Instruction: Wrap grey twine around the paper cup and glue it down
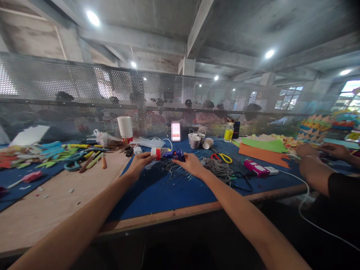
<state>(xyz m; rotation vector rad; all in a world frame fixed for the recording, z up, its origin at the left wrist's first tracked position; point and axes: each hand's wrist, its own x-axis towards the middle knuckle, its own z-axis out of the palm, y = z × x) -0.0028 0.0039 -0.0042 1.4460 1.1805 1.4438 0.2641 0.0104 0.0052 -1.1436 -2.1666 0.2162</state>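
A person's left hand point(143, 161) grips a paper cup point(158, 153) tipped sideways, while the right hand point(191, 164) grips a blue glue gun point(174, 153) close to it, above a blue mat point(157, 197) on a wooden table point(56, 202). A perforated screen point(157, 92) stands behind, under a concrete ceiling point(157, 17). The yellow label point(228, 135) on a bottle point(230, 125) is illegible.

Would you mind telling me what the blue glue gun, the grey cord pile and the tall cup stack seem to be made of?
Blue glue gun: probably hard plastic, slightly glossy, with a moulded-looking body.
Grey cord pile: perhaps cotton or yarn, dull, in limp loops; fibre unclear.
Tall cup stack: likely paper, pale and matte, with thin nested rims.
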